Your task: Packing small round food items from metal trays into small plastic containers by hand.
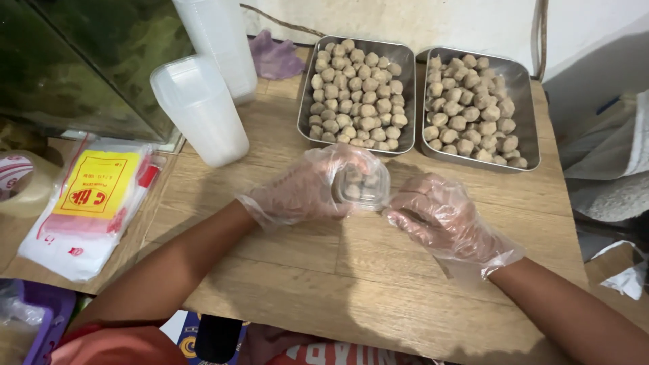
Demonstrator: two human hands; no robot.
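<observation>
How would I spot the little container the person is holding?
Start at the two metal trays of brown balls at the table's far edge. Just in front, two gloved hands meet around a small clear plastic container. It alone is see-through, hand-held, with few balls inside.

beige meatballs [357,94], silver trays [407,101], yellow-red bag [94,186]

Clear plastic gloves (loose, crinkled), left hand [304,189], right hand [439,220], bare forearms

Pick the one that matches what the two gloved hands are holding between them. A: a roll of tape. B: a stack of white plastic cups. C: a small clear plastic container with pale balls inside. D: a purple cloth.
C: the left hand and right hand, both in thin clear gloves, grip a small clear plastic container with a few pale balls showing inside.
</observation>
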